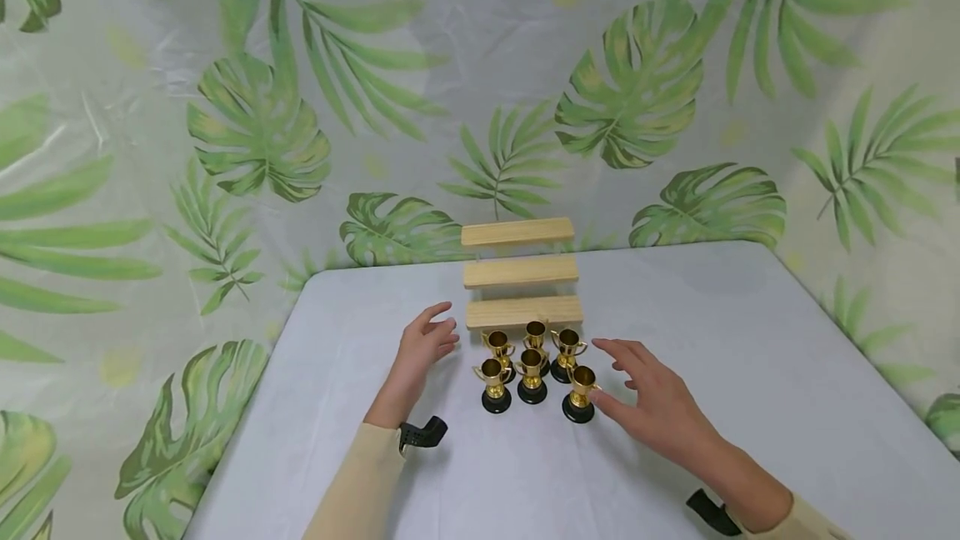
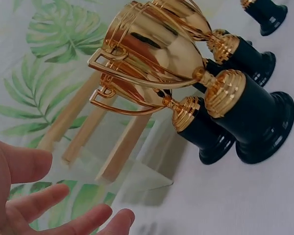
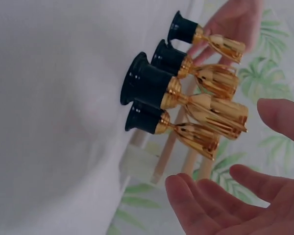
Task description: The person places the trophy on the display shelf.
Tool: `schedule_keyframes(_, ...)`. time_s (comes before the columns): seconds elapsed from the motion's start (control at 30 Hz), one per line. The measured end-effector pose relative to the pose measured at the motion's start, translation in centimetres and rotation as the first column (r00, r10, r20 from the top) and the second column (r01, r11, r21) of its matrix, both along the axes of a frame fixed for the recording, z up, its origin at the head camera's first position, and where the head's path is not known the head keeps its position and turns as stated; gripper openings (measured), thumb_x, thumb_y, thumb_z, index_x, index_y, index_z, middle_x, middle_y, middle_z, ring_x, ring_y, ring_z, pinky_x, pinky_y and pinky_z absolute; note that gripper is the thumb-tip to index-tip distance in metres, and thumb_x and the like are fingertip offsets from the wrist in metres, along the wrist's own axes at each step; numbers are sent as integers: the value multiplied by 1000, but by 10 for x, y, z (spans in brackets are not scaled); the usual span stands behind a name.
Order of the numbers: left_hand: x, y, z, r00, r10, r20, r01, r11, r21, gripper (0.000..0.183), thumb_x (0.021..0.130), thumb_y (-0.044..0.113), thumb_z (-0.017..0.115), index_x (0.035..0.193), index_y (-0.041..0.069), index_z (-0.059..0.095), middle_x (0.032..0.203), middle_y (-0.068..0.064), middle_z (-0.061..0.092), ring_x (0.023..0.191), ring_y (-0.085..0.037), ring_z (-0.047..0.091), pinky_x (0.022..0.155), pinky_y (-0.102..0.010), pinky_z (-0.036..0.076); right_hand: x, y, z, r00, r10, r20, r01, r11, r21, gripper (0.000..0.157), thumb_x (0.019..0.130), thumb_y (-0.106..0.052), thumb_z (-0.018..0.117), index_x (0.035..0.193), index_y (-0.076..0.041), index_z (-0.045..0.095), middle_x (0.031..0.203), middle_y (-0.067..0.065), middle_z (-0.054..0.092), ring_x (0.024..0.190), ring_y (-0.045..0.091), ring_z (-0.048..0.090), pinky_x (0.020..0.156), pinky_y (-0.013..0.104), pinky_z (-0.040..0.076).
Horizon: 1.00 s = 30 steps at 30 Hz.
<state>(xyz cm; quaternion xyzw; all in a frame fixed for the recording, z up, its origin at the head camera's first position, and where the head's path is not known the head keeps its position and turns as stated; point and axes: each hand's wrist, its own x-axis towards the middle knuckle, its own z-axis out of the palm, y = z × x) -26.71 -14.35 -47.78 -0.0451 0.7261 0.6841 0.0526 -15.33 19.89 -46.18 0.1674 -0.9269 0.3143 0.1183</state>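
Note:
Several small gold trophy cups on black bases stand upright in a cluster on the white table. My right hand (image 1: 660, 402) is at their right side, fingers spread and slightly bent; its thumb overlaps the front right trophy (image 1: 581, 390) in the head view. The right wrist view shows a gap between the thumb and the nearest trophy (image 3: 206, 105). On the left, my left hand (image 1: 423, 348) hovers beside the rear left trophy (image 1: 498, 346), its fingers loosely bent around nothing. A large trophy (image 2: 161, 44) fills the upper part of the left wrist view.
Right behind the trophies stands a three-step rack with light wooden shelves (image 1: 523, 311) on clear side supports. White cloth covers the table (image 1: 315, 407). A leaf-patterned sheet (image 1: 480, 65) hangs behind the far table edge.

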Motion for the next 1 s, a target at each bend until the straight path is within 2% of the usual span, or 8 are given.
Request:
schedule_keyframes(0.2, -16, 11, -10, 1000, -7, 21, 3, 988, 155, 46, 101, 19, 63, 144, 7, 54, 123, -25, 62, 111, -42, 63, 100, -48, 51, -5, -6, -5, 999, -38, -2, 38, 999, -9, 67, 87, -38, 80, 145, -21, 52, 133, 0, 57, 103, 23, 65, 77, 38, 60)
schedule_keyframes(0.33, -23, 18, -16, 999, -1, 38, -7, 978, 209, 43, 100, 13, 63, 142, 3, 55, 115, -22, 68, 109, -40, 66, 100, -49, 50, -7, -12, -7, 998, -55, 11, 56, 998, -39, 65, 85, -37, 82, 140, -16, 57, 123, -1, 61, 97, 21, 66, 73, 34, 60)
schedule_keyframes(0.53, -27, 20, -17, 999, 12, 52, -25, 969, 247, 42, 99, 13, 64, 140, 3, 58, 116, -20, 69, 96, -27, 70, 97, -46, 53, -8, -21, -10, 995, -101, -15, 100, 993, -65, 55, 82, -35, 86, 128, -14, 66, 108, -4, 65, 84, 15, 66, 66, 30, 58)
schedule_keyframes(0.73, -31, 20, -17, 998, 25, 56, -38, 969, 245, 42, 95, 6, 66, 137, 2, 61, 117, -21, 67, 93, -23, 70, 92, -42, 56, -10, -28, -13, 987, -116, -111, 112, 993, -40, 45, 78, -34, 88, 116, -16, 71, 94, -10, 64, 74, 7, 63, 60, 27, 52)
schedule_keyframes(0.87, -33, 20, -21, 998, 40, 49, -51, 964, 260, 36, 92, 0, 68, 129, 2, 67, 110, -23, 70, 86, -19, 71, 85, -37, 59, -11, -30, -16, 979, -108, -172, 104, 994, -32, 39, 76, -31, 90, 107, -15, 73, 87, -11, 62, 70, 5, 59, 57, 25, 49)
schedule_keyframes(1.0, -33, 22, -24, 998, 52, 47, -63, 958, 278, 34, 90, -3, 70, 124, 2, 70, 101, -21, 73, 79, -17, 71, 78, -32, 60, -11, -32, -19, 976, -109, -186, 105, 994, -29, 34, 74, -29, 91, 100, -16, 73, 81, -12, 58, 66, 2, 53, 54, 22, 46)
